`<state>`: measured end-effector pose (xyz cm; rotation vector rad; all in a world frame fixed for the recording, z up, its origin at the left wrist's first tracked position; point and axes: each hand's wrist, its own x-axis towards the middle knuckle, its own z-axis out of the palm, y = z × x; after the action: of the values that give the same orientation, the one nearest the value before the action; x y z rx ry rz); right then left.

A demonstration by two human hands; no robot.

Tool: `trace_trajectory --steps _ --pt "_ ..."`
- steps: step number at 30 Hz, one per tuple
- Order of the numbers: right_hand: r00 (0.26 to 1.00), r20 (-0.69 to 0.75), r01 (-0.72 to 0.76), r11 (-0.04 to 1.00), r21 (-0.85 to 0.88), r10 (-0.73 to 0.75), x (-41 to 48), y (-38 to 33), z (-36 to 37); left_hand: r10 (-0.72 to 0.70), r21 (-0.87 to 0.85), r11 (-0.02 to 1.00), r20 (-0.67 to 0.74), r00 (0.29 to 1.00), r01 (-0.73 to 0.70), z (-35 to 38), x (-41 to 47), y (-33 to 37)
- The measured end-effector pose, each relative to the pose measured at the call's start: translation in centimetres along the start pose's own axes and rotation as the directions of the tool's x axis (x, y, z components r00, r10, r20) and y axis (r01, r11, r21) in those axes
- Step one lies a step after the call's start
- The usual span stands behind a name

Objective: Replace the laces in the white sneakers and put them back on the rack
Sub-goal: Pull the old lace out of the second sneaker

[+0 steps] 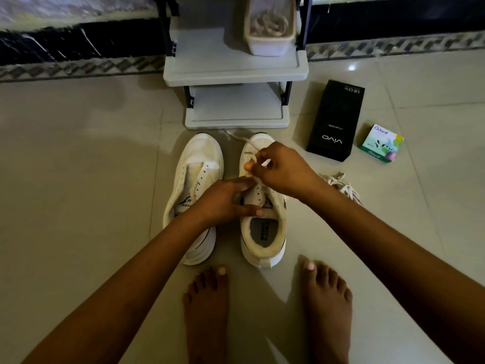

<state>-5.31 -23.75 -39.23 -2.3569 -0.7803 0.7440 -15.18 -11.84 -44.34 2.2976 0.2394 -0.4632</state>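
Two white sneakers stand side by side on the floor, toes toward the rack. The left sneaker (196,179) has bare eyelets and no lace. My left hand (225,199) grips the tongue and eyelet edge of the right sneaker (265,243). Over that shoe's forefoot my right hand (280,169) pinches a white lace (240,136), whose free end trails past the toe toward the rack. A loose pile of white laces (341,186) lies on the floor to the right, partly behind my right forearm.
A grey two-shelf rack (236,72) stands straight ahead against the wall, with a white tub (269,47) of laces on its upper shelf. A black phone box (334,122) and a small green box (381,144) lie at the right. My bare feet are at the bottom.
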Motion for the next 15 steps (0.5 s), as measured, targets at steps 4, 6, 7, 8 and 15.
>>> trace_trajectory --steps 4,6,7,8,15 --pt "0.989 0.143 0.098 0.858 -0.504 -0.028 -1.0 1.2 1.1 0.020 -0.046 0.999 -0.016 1.000 -0.021 -0.2 -0.1 0.5" --pt "0.993 0.094 0.114 0.789 -0.604 -0.072 -1.5 1.6 1.5 0.030 -0.033 0.999 -0.006 1.000 -0.030 -0.2 -0.1 0.5" --pt "0.993 0.059 0.116 0.762 -0.637 -0.102 -1.6 1.6 1.7 0.026 -0.032 0.999 -0.004 1.000 -0.027 -0.2 -0.1 0.4" --pt "0.991 0.034 0.119 0.737 -0.666 -0.130 -1.6 1.6 1.9 0.022 -0.037 0.999 -0.003 1.000 -0.022 -0.1 -0.1 0.4" --pt "0.997 0.044 -0.047 0.979 -0.197 0.057 -1.2 0.6 0.5 0.020 -0.057 0.998 -0.015 1.000 -0.021 -0.2 -0.2 0.3"
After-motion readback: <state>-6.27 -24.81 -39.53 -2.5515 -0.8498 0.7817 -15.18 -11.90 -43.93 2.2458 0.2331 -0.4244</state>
